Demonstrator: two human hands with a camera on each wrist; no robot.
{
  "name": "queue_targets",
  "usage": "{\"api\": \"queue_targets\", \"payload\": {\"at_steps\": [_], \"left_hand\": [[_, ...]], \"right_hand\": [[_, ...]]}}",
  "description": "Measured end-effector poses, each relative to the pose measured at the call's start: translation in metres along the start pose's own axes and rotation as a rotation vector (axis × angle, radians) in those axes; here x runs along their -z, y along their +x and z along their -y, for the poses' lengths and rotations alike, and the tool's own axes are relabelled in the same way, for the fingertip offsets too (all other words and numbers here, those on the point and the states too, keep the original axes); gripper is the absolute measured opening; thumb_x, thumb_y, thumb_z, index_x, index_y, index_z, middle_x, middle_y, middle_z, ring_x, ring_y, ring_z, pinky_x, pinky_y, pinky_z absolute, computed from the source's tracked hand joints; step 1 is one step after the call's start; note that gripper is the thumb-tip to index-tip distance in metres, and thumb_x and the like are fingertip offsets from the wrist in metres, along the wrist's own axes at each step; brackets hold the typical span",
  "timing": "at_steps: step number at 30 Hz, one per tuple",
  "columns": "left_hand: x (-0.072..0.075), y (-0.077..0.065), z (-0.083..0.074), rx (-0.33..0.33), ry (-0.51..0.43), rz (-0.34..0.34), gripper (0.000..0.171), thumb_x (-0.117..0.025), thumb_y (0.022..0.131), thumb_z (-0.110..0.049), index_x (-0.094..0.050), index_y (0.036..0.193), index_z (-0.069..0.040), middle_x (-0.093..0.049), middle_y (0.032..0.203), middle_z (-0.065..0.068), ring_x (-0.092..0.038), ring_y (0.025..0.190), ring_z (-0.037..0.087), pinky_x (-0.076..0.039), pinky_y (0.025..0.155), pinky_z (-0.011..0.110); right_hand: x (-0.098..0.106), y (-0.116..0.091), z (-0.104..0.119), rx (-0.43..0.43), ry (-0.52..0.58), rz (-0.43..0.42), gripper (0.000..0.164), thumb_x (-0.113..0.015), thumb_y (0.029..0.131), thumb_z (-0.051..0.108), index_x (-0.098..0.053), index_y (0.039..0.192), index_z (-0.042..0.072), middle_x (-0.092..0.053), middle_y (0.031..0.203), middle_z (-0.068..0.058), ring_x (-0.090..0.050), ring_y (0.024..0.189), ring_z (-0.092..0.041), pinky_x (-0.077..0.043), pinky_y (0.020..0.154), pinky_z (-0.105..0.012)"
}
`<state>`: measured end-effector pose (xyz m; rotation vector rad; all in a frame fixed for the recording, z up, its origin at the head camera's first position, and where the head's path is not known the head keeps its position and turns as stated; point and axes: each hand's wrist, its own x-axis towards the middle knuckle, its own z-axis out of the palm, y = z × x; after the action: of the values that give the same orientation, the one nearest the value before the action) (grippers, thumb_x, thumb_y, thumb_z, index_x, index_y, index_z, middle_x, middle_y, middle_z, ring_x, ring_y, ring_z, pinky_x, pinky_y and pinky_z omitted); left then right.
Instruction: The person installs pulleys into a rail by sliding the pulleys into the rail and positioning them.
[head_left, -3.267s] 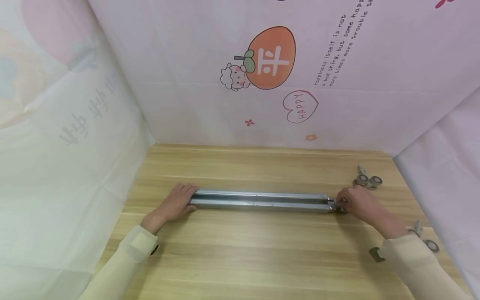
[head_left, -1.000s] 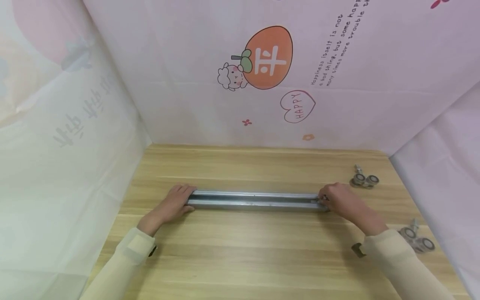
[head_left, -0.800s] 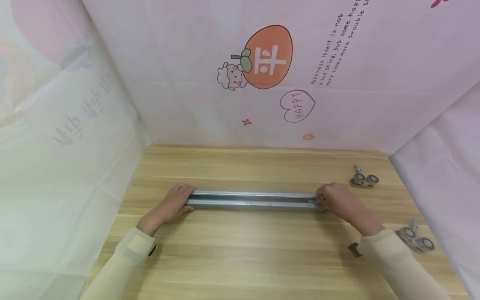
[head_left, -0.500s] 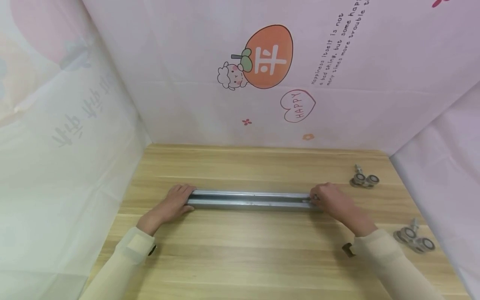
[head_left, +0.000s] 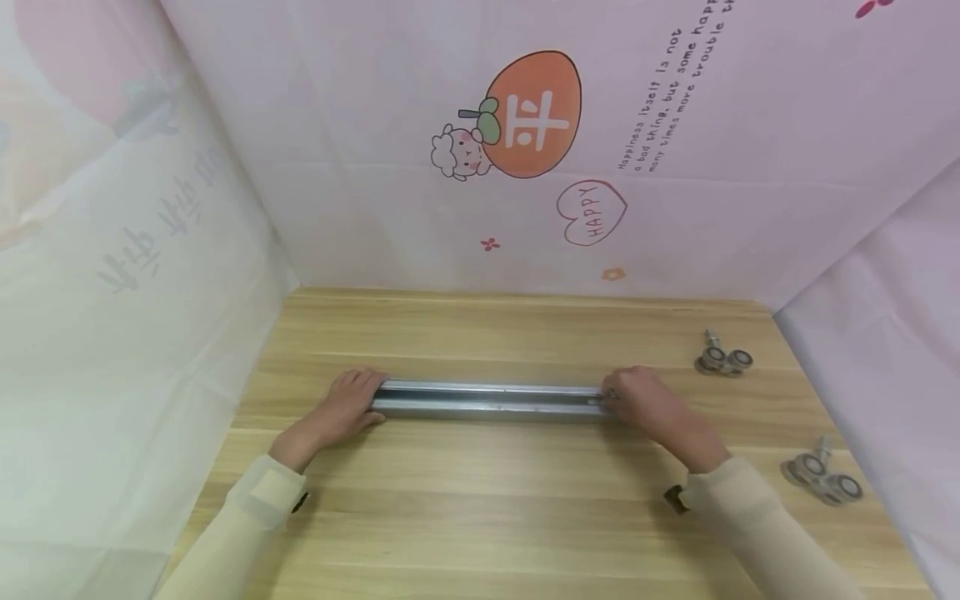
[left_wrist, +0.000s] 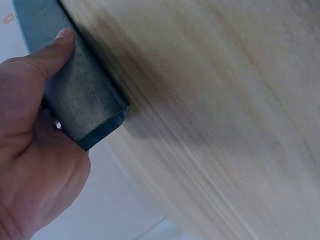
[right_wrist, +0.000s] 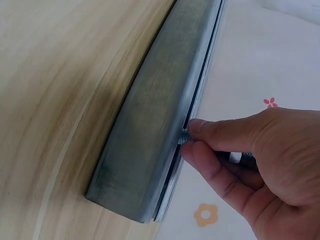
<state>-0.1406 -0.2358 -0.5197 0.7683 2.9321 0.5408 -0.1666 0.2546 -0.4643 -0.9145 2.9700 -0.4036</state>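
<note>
A grey metal C-shaped track (head_left: 487,408) lies lengthwise on the wooden table, its slot facing up. My left hand (head_left: 341,408) grips its left end; the left wrist view shows the thumb (left_wrist: 60,47) along the side wall of the track (left_wrist: 82,100). Near the other end, my right hand (head_left: 648,408) pinches a threaded bolt (right_wrist: 184,136) between thumb and fingers. In the right wrist view this bolt stands up out of the slot of the track (right_wrist: 150,100). Whatever the bolt joins inside the track is hidden.
Two roller trolleys with upright bolts lie on the wooden table (head_left: 480,517) at the right: a far trolley (head_left: 723,361) and a near trolley (head_left: 821,479). A printed white cloth (head_left: 390,167) walls the back and both sides.
My right hand has slid left along the track from beyond its right end, taking the bolt with it. A roller part seen at that end earlier is now hidden. My left hand keeps its grip.
</note>
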Motion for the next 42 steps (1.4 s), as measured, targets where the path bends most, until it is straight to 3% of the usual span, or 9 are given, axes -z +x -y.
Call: {"api": "queue_targets", "payload": {"at_steps": [6, 20, 33, 42], "left_hand": [[-0.003, 0.0, 0.001, 0.0, 0.043, -0.012, 0.062, -0.071, 0.086, -0.023, -0.045, 0.135, 0.003, -0.054, 0.127, 0.018, -0.047, 0.118, 0.036, -0.029, 0.109, 0.055], [0.003, 0.001, -0.005, 0.018, 0.05, 0.041, 0.061, -0.069, 0.088, -0.023, -0.043, 0.137, 0.003, -0.052, 0.129, 0.018, -0.045, 0.119, 0.036, -0.029, 0.108, 0.055], [0.001, 0.001, -0.004, 0.024, 0.049, 0.025, 0.06, -0.07, 0.087, -0.024, -0.044, 0.135, 0.001, -0.053, 0.125, 0.017, -0.046, 0.117, 0.036, -0.03, 0.106, 0.056], [0.003, 0.001, -0.007, 0.013, 0.045, 0.013, 0.059, -0.072, 0.086, -0.023, -0.046, 0.133, 0.001, -0.054, 0.123, 0.016, -0.047, 0.113, 0.036, -0.031, 0.105, 0.055]], "right_hand": [[-0.001, 0.001, 0.005, 0.033, 0.003, -0.045, 0.019, -0.068, 0.076, -0.007, -0.067, 0.069, 0.01, -0.065, 0.069, 0.0, -0.049, 0.056, -0.004, -0.047, 0.05, -0.022], [-0.011, 0.013, 0.021, 0.048, 0.035, -0.088, 0.012, -0.072, 0.074, -0.006, -0.071, 0.075, 0.006, -0.069, 0.073, -0.003, -0.063, 0.065, -0.011, -0.055, 0.059, -0.028], [-0.015, 0.022, 0.037, 0.084, 0.041, -0.114, 0.014, -0.07, 0.072, -0.008, -0.07, 0.071, 0.006, -0.067, 0.068, -0.003, -0.06, 0.06, -0.011, -0.054, 0.056, -0.027], [-0.018, 0.034, 0.054, 0.094, 0.031, -0.108, 0.013, -0.07, 0.075, -0.004, -0.069, 0.07, 0.008, -0.065, 0.065, 0.0, -0.055, 0.057, -0.008, -0.051, 0.054, -0.025]]}}
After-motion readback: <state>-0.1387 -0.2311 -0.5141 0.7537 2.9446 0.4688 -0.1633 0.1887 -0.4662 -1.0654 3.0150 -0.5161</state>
